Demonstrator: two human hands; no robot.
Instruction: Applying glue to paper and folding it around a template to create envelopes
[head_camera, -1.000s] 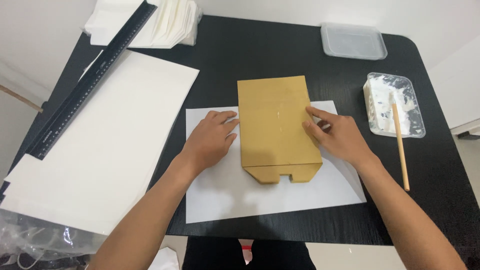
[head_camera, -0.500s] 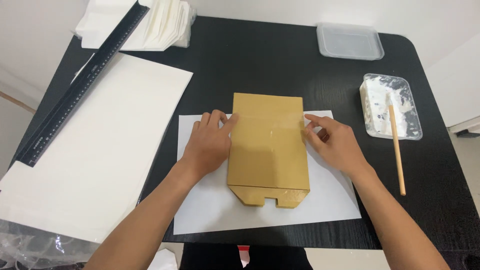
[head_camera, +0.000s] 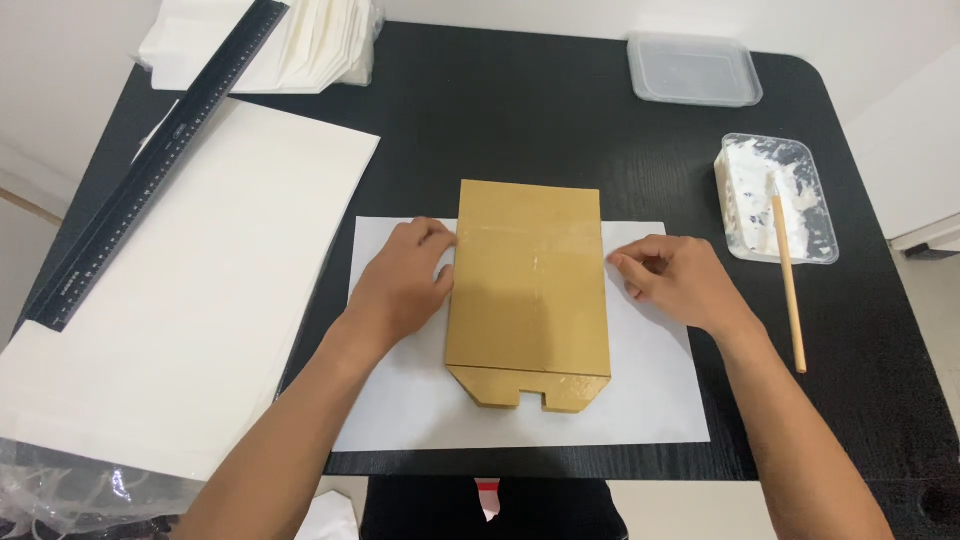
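Observation:
A flat folded brown paper bag (head_camera: 528, 290) lies on a white sheet (head_camera: 650, 400) in the middle of the black table (head_camera: 520, 110). My left hand (head_camera: 400, 285) rests palm down on the sheet, with its thumb and fingertips against the bag's left edge. On the other side, my right hand (head_camera: 675, 280) sits beside the right edge, fingers curled, fingertips just off the bag. Neither hand grips anything. The bag's folded bottom flap points toward me.
A large white sheet (head_camera: 170, 300) and a long black ruler (head_camera: 150, 170) lie at the left, with a stack of white paper (head_camera: 300, 45) behind. At the right stand a clear tray of white paste (head_camera: 780, 195) with a wooden stick (head_camera: 785, 270), and a clear lid (head_camera: 693, 68).
My right hand has slid off the bag's face to its right edge. My left hand stays at the left edge. The view has shifted a little.

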